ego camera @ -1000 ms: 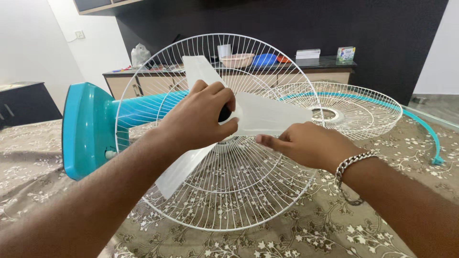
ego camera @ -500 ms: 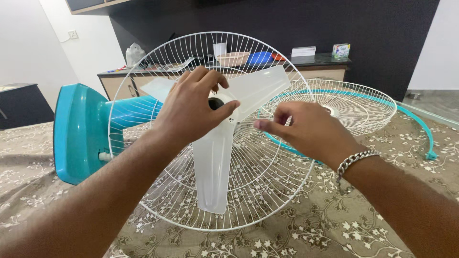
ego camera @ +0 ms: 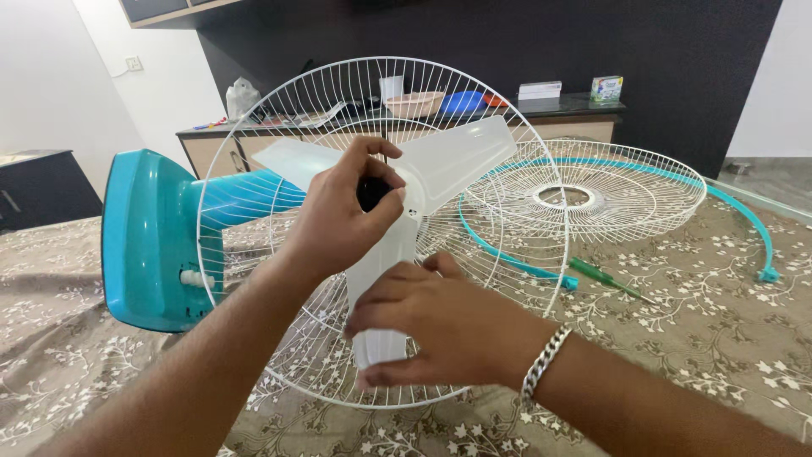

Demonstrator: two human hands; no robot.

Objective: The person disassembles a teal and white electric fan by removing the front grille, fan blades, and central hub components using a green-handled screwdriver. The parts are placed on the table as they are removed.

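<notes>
A teal fan body point(ego camera: 148, 237) lies on its side on a bed, with the white rear wire guard point(ego camera: 279, 118) standing upright on it. A translucent white three-bladed fan blade point(ego camera: 452, 161) sits at the guard's centre. My left hand point(ego camera: 338, 220) pinches the black knob point(ego camera: 370, 193) at the blade's hub. My right hand point(ego camera: 440, 326) grips the lower blade near its tip. A metal chain bracelet point(ego camera: 541, 364) is on my right wrist.
The white front wire guard point(ego camera: 592, 190) lies flat on the brown floral bedsheet point(ego camera: 694, 313), with a teal rim ring point(ego camera: 757, 241) around it and a green screwdriver point(ego camera: 605, 278) beside it. A dark counter point(ego camera: 558, 110) with bowls and boxes runs along the back wall.
The blade turned, so one blade now points down. My right hand dropped from beside the hub to grip that lower blade. My left hand stayed on the hub knob.
</notes>
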